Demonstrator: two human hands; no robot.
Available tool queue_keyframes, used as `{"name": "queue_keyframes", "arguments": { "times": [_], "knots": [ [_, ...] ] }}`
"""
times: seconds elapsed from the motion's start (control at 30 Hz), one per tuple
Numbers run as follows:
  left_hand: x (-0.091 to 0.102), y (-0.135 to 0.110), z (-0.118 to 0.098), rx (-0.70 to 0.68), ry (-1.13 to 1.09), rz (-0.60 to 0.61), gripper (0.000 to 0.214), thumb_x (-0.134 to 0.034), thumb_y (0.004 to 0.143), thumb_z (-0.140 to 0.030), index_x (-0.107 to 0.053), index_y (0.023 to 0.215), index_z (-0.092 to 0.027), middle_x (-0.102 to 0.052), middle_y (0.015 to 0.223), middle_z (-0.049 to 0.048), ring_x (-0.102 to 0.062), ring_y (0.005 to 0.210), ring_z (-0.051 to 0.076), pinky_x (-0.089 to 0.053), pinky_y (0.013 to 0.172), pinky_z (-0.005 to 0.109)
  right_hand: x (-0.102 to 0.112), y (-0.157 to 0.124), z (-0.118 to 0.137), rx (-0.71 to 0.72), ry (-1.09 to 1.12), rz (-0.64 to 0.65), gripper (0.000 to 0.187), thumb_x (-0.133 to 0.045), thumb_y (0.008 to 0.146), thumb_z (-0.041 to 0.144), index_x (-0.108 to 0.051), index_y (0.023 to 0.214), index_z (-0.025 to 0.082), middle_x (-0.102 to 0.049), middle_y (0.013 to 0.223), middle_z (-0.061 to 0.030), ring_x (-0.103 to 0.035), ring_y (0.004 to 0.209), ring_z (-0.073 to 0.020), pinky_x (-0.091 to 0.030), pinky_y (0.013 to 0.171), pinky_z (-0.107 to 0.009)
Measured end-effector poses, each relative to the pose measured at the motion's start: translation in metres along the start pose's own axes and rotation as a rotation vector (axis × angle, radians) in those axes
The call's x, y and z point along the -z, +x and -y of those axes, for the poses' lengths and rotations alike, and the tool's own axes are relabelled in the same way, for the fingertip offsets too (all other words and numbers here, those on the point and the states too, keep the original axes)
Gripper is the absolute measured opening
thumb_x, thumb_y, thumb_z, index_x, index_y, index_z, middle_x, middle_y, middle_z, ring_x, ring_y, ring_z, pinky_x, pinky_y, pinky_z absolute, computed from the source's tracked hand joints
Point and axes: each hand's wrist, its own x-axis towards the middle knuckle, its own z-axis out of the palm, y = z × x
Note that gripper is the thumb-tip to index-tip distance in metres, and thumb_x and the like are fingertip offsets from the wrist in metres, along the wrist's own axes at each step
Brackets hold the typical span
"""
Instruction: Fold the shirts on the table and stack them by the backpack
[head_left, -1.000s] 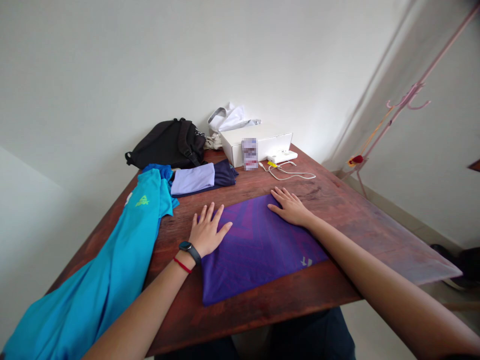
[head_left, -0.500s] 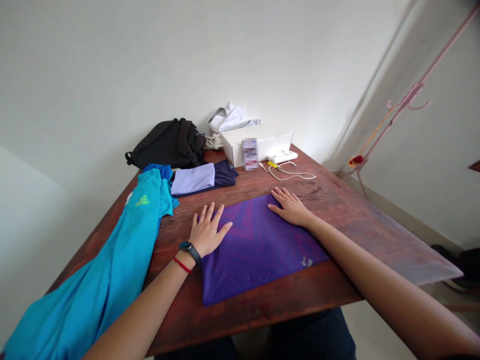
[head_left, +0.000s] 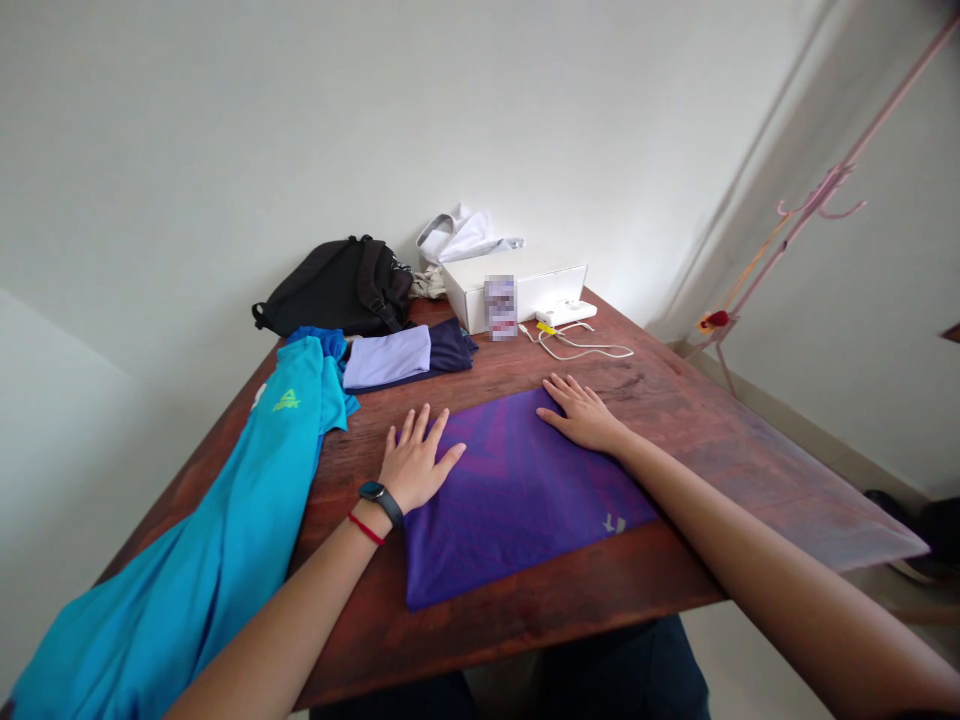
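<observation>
A folded purple garment (head_left: pixel 517 500) with a faint pattern and a small pale logo lies flat on the wooden table (head_left: pixel 360 640). My left hand (head_left: pixel 415 465) rests open on its left edge, fingers spread and pointing away from me. At the far right corner of the cloth, my right hand (head_left: pixel 581 412) also lies flat and open, its fingers reaching past the edge onto the wood. Neither hand grips anything. A turquoise garment (head_left: pixel 232 510) stretches along the table's left side, beside my left arm.
Beyond my hands lie folded lavender cloth (head_left: pixel 390 358) and dark navy cloth (head_left: pixel 452 348). Farther back are a black backpack (head_left: pixel 322 290), a white box (head_left: pixel 551 290), a white power strip (head_left: pixel 566 313) with a cable (head_left: pixel 592 350), and white fabric (head_left: pixel 465 235). A pink stand (head_left: pixel 817 195) rises at the right.
</observation>
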Motion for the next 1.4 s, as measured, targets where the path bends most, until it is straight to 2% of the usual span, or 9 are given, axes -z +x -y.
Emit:
{"name": "queue_keyframes", "arguments": {
  "times": [0.43,0.8,1.1,1.4],
  "knots": [
    [-0.0014,0.0005,0.0006,-0.004,0.003,-0.003,0.07,-0.03,0.099,-0.065,-0.026,0.159,-0.028,-0.023,0.165,0.0098,-0.023,0.151,0.035,-0.025,0.117,0.062,0.0031,-0.0023,0.0035,-0.012,0.01,0.001,0.076,-0.032,0.098,0.064,-0.028,0.159,0.019,-0.018,0.167,-0.007,-0.014,0.154,-0.031,-0.019,0.123,-0.053],
    [-0.0013,0.0004,0.0003,-0.003,0.003,-0.001,0.07,-0.03,0.099,-0.065,-0.026,0.159,-0.029,-0.023,0.165,0.0094,-0.023,0.151,0.035,-0.025,0.117,0.062,0.0014,-0.0011,0.0014,-0.002,0.009,-0.001,0.075,-0.031,0.098,0.065,-0.027,0.159,0.022,-0.019,0.167,-0.0064,-0.014,0.153,-0.032,-0.02,0.122,-0.054],
    [-0.0005,0.0002,-0.0004,-0.003,0.002,0.004,0.071,-0.029,0.1,-0.065,-0.026,0.159,-0.028,-0.022,0.165,0.0099,-0.022,0.151,0.035,-0.025,0.117,0.062,0.0023,-0.0017,0.0025,-0.009,0.011,0.003,0.076,-0.031,0.098,0.064,-0.028,0.159,0.02,-0.018,0.167,-0.0064,-0.014,0.154,-0.031,-0.018,0.123,-0.053],
    [0.0006,0.0001,-0.0009,-0.002,0.007,0.007,0.07,-0.03,0.1,-0.064,-0.027,0.159,-0.028,-0.022,0.166,0.0096,-0.022,0.151,0.035,-0.026,0.117,0.062,0.0008,-0.001,0.0008,-0.005,0.011,-0.002,0.076,-0.031,0.098,0.065,-0.027,0.159,0.022,-0.019,0.167,-0.0062,-0.014,0.153,-0.031,-0.019,0.122,-0.054]
  ]
}}
